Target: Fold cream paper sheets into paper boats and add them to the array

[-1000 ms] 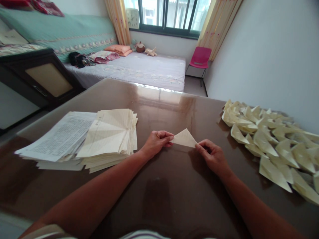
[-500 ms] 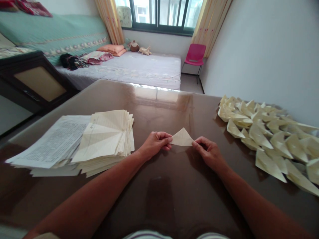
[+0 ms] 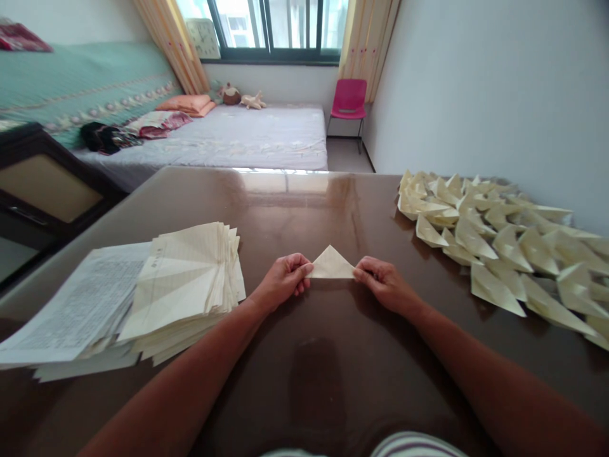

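Observation:
A small cream sheet of paper, folded into a triangle (image 3: 330, 263), is held just over the brown table with its point facing away from me. My left hand (image 3: 288, 277) pinches its left corner between thumb and fingers. At the opposite corner, my right hand (image 3: 383, 282) is closed in a similar pinch. Off to the left lies a thick stack of cream lined paper (image 3: 178, 279), overlapping a pile of printed white sheets (image 3: 90, 304). Many folded paper boats (image 3: 476, 235) crowd together on the right.
The glossy brown table (image 3: 295, 216) reaches forward to a bed (image 3: 266, 136) under the window. A pink chair (image 3: 349, 98) stands by the right wall. A dark cabinet (image 3: 57, 184) is at the left, beyond the table edge.
My view has turned slightly to the right, so the scene sits further left. The folded paper now looks like a flatter, wider triangle with a straight lower edge. Both hands still grip its corners.

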`<move>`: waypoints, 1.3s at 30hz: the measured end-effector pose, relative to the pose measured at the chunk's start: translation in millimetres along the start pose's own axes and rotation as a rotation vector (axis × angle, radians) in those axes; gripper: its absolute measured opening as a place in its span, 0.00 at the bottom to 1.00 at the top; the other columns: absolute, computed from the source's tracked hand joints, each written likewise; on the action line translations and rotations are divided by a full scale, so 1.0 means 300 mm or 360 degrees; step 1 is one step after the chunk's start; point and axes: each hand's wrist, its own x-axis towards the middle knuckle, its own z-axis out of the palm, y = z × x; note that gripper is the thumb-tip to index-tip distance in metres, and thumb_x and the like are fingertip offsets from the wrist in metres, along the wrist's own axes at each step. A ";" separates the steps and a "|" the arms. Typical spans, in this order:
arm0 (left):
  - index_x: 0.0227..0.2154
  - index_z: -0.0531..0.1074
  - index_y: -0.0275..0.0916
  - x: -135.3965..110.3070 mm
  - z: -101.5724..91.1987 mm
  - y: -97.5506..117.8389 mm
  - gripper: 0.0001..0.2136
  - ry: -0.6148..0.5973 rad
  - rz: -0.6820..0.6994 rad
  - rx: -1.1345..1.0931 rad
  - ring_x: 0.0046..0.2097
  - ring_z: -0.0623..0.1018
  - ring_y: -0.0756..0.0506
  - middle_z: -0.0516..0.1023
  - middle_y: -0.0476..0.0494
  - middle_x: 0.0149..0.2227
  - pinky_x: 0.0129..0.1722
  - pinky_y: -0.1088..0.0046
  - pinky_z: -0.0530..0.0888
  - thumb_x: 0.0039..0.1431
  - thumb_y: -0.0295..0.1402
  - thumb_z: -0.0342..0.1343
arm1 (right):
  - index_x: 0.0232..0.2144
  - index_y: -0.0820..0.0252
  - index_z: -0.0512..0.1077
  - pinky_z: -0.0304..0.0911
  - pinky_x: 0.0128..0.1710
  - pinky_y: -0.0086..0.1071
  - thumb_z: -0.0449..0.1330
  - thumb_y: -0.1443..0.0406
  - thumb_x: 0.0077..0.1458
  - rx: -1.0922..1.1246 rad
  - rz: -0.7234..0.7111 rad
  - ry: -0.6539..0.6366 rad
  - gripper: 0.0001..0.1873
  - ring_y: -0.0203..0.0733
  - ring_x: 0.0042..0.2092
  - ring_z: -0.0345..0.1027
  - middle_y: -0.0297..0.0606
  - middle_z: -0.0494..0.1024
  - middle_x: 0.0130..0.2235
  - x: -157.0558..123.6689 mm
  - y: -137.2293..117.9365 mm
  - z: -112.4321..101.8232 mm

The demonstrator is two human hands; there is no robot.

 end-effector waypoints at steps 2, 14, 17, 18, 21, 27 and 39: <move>0.27 0.68 0.34 -0.002 0.001 0.003 0.16 0.0023 -0.0016 -0.0039 0.17 0.66 0.57 0.70 0.53 0.18 0.14 0.86 0.61 0.54 0.44 0.59 | 0.21 0.59 0.66 0.54 0.29 0.29 0.53 0.56 0.59 0.0090 0.0074 0.0016 0.18 0.36 0.29 0.59 0.32 0.67 0.24 -0.001 0.000 0.005; 0.56 0.65 0.40 -0.018 0.030 -0.008 0.28 -0.0176 0.0286 -0.0309 0.38 0.75 0.48 0.75 0.44 0.42 0.30 0.78 0.76 0.52 0.39 0.62 | 0.26 0.59 0.69 0.45 0.20 0.27 0.51 0.50 0.59 0.0621 0.0430 -0.0357 0.21 0.32 0.21 0.50 0.29 0.61 0.20 -0.026 -0.039 0.046; 0.51 0.68 0.38 -0.016 0.028 -0.013 0.24 -0.0176 0.0277 -0.0215 0.38 0.75 0.48 0.75 0.43 0.42 0.30 0.77 0.76 0.52 0.41 0.62 | 0.29 0.58 0.72 0.56 0.28 0.29 0.48 0.53 0.62 0.0017 0.0113 -0.0177 0.21 0.36 0.28 0.61 0.35 0.70 0.27 -0.029 -0.058 0.032; 0.50 0.68 0.37 -0.017 0.028 -0.013 0.24 -0.0177 0.0273 -0.0172 0.38 0.75 0.48 0.75 0.43 0.42 0.31 0.77 0.76 0.53 0.42 0.61 | 0.33 0.58 0.74 0.59 0.31 0.30 0.49 0.53 0.62 -0.0174 0.0018 -0.0027 0.19 0.37 0.30 0.63 0.38 0.72 0.33 -0.031 -0.063 0.029; 0.52 0.68 0.37 -0.027 0.030 -0.010 0.23 -0.0189 0.0284 0.0028 0.34 0.75 0.50 0.76 0.43 0.42 0.31 0.76 0.75 0.55 0.43 0.59 | 0.46 0.55 0.72 0.62 0.35 0.32 0.55 0.54 0.59 -0.0408 -0.0177 0.0246 0.17 0.34 0.28 0.64 0.42 0.72 0.46 -0.038 -0.069 0.028; 0.52 0.69 0.40 -0.050 0.050 -0.006 0.19 -0.0244 0.0556 0.0578 0.39 0.76 0.49 0.74 0.41 0.48 0.38 0.75 0.74 0.59 0.39 0.55 | 0.48 0.53 0.70 0.65 0.36 0.30 0.58 0.56 0.59 -0.0318 -0.0480 0.0089 0.16 0.34 0.32 0.66 0.39 0.73 0.43 -0.048 -0.056 0.049; 0.56 0.63 0.43 -0.079 0.078 0.017 0.21 -0.0104 0.0741 0.1167 0.32 0.73 0.52 0.72 0.44 0.46 0.39 0.73 0.73 0.61 0.37 0.52 | 0.49 0.57 0.67 0.67 0.39 0.30 0.54 0.67 0.62 -0.0352 -0.0706 -0.0003 0.13 0.37 0.37 0.70 0.40 0.75 0.41 -0.044 -0.053 0.051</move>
